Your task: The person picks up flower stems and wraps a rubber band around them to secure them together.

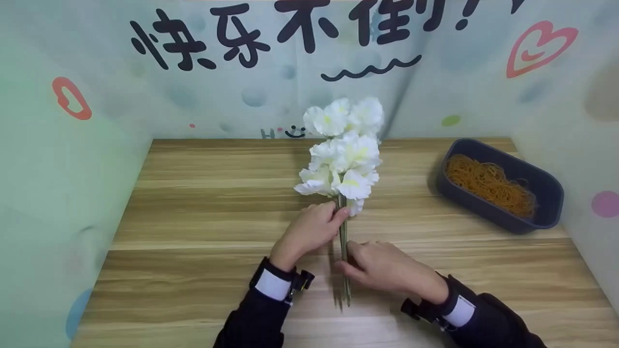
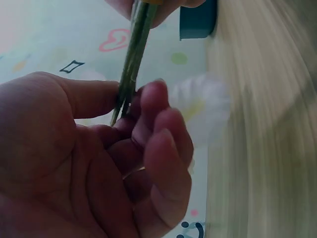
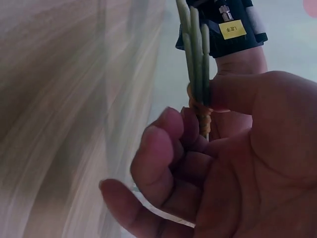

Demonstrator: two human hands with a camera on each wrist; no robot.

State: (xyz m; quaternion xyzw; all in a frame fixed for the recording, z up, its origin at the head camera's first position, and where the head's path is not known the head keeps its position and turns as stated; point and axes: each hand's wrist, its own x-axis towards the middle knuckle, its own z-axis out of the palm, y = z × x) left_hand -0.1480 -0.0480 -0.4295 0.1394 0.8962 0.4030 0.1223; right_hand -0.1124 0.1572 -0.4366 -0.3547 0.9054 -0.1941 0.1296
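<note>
A bunch of white artificial flowers (image 1: 346, 150) with yellowish centres is held over the table, blossoms toward the back wall. My left hand (image 1: 309, 229) grips the green stems (image 1: 344, 241) just below the blossoms, its thumb against them in the left wrist view. Lower down, my right hand (image 1: 387, 268) pinches the same stems between thumb and curled fingers. In the right wrist view an orange-tan rubber band (image 3: 200, 110) is wound several turns around the stems at that thumb. The cut stem ends (image 3: 183, 10) stick out past the right hand.
On the right of the wood-grain table (image 1: 203, 208) stands a dark blue oblong container (image 1: 488, 217) with a heap of tan rubber bands (image 1: 488, 186) inside. A printed cloth wall (image 1: 232, 101) with lettering and hearts borders the table's back and sides.
</note>
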